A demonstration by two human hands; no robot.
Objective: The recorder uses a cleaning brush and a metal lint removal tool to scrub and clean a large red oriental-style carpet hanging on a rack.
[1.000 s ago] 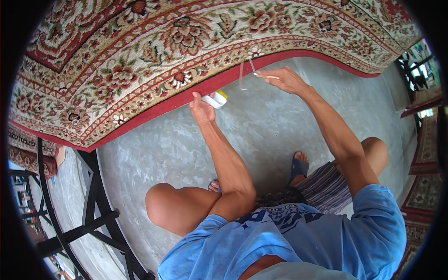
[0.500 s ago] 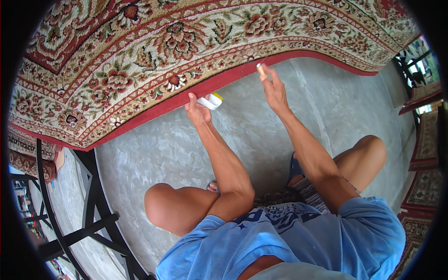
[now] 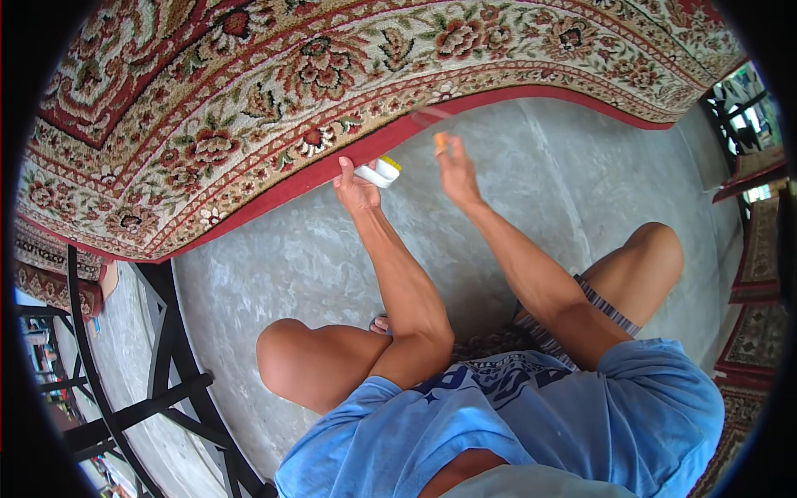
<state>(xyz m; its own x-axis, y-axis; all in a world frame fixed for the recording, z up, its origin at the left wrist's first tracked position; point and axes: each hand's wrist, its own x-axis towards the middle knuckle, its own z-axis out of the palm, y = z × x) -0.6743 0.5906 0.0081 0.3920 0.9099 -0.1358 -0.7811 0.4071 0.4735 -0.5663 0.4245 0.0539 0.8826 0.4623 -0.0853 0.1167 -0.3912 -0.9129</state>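
A patterned carpet [image 3: 207, 143] with a plain red border [image 3: 274, 205] hangs or drapes across the far side. My left hand [image 3: 357, 195] is at this border, its thumb laid on the red edge. In the same hand is a white-handled brush [image 3: 382, 173] with yellow bristles. Farther right, my right hand [image 3: 457, 174] is closed on a small tool with a short orange-tan handle [image 3: 441, 143]. A faint blurred streak runs from the tool's tip toward the red border, so its working end cannot be made out.
Grey polished floor [image 3: 274, 257] lies between the carpet and my bent legs. At the left stands a black metal frame [image 3: 166, 349]. More carpets [image 3: 751, 332] hang along the right side, and rolled or stacked ones [image 3: 54, 286] are at the far left.
My right hand has moved left and slightly nearer to me, with the small tool in it. My left hand with the brush has shifted slightly up and right along the carpet edge.
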